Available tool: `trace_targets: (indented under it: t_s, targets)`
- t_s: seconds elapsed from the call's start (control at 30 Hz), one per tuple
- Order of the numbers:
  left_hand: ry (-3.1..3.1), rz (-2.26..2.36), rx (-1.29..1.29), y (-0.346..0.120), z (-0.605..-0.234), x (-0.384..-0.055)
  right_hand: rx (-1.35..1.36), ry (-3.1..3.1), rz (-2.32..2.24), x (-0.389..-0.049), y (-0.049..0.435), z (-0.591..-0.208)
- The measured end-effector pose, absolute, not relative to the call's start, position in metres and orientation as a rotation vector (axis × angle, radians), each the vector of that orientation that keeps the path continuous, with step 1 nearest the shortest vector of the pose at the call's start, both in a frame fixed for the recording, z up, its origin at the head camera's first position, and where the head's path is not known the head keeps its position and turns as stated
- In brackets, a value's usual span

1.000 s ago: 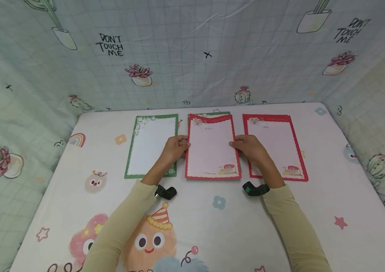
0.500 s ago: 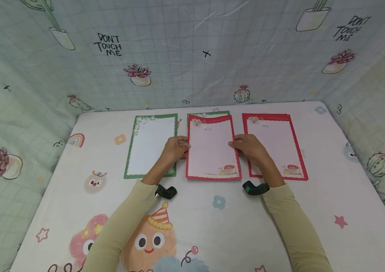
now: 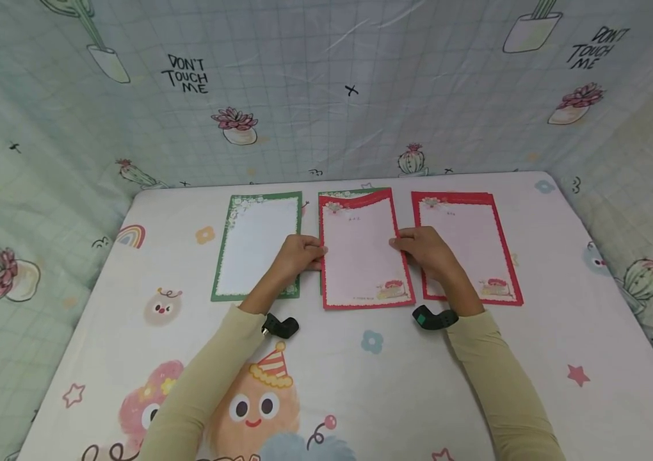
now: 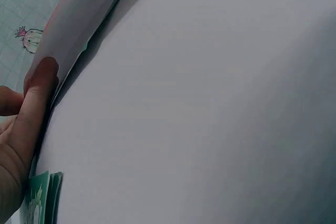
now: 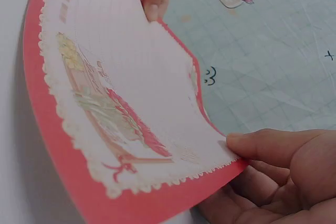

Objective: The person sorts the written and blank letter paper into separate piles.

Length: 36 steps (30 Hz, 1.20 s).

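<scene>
Both hands hold a red-bordered sheet of paper point(image 3: 363, 256) with a pink cake picture in its lower corner. My left hand point(image 3: 299, 254) pinches its left edge, and my right hand point(image 3: 426, 248) pinches the right edge between thumb and fingers. In the right wrist view the sheet point(image 5: 142, 93) bows, its near edge raised. Behind it, green-bordered paper point(image 3: 355, 193) peeks out at the top and left side. Under my left hand in the left wrist view, green-edged paper corners point(image 4: 42, 198) show, several layers thick.
To the left lies a green-bordered sheet point(image 3: 257, 250), partly covered by my left hand. Another red-bordered sheet point(image 3: 465, 256), with more red edges showing behind it, lies to the right. The white table cloth point(image 3: 413, 384) carries cartoon prints; a patterned curtain point(image 3: 303, 115) stands behind.
The held red-bordered sheet has shifted slightly right and tilted, its lower edge nearer to me and its top right corner farther away. Both hands keep their pinch.
</scene>
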<state>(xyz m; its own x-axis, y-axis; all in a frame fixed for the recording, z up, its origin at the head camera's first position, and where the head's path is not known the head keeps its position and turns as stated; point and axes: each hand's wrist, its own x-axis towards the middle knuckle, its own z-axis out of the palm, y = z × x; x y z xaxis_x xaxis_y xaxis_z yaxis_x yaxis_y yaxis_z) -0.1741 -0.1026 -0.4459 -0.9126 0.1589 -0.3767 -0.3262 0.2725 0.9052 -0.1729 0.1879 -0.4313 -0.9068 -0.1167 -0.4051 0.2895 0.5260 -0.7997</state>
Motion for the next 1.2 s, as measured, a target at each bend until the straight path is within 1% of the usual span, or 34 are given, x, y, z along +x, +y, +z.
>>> trace_targets:
  t_s: [0.57,0.93,1.2]
  targets:
    - [2.049,1.683,-0.043,-0.1013,-0.4394,-0.1731,0.171,2.342,-1.346,-0.1724,0.1908,-0.4266]
    - [1.822,1.825,-0.039,-0.0997,-0.4367,-0.1727,0.095,2.343,-1.329,-0.1724,0.1882,-0.4228]
    - [1.744,1.918,-0.104,-0.0999,-0.4392,-0.1756,0.06,2.377,-1.297,-0.1731,0.1923,-0.4244]
